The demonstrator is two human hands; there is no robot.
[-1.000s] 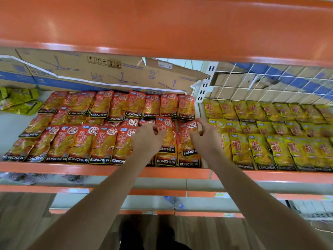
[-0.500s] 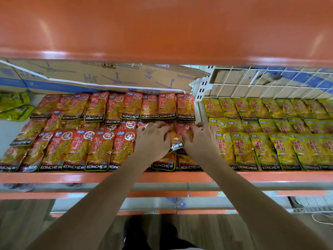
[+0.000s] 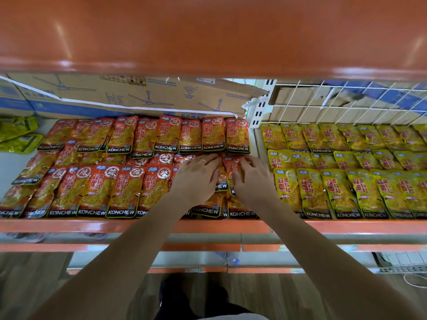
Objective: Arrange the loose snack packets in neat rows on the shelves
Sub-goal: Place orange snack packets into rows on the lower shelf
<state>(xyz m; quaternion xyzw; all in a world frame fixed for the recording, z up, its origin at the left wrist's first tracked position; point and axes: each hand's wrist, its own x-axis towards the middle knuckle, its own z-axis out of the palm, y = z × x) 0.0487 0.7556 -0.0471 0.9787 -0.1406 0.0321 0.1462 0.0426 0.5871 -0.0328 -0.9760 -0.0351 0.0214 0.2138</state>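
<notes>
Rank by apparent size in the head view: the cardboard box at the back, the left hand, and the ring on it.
1. Cardboard box, by far the largest.
2. Left hand.
3. Ring, tiny.
The box lies farther back, so nearness does not flatter it.

I am viewing through one head-worn wide-angle camera, looking forward and down into the orange shelf at close range; the upper shelf's underside is filling the frame's top third.

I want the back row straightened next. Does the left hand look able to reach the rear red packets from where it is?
Probably yes. The left hand lies flat on the middle red packets, just in front of the rear red packets, with nothing between them and open space under the upper shelf.
</notes>
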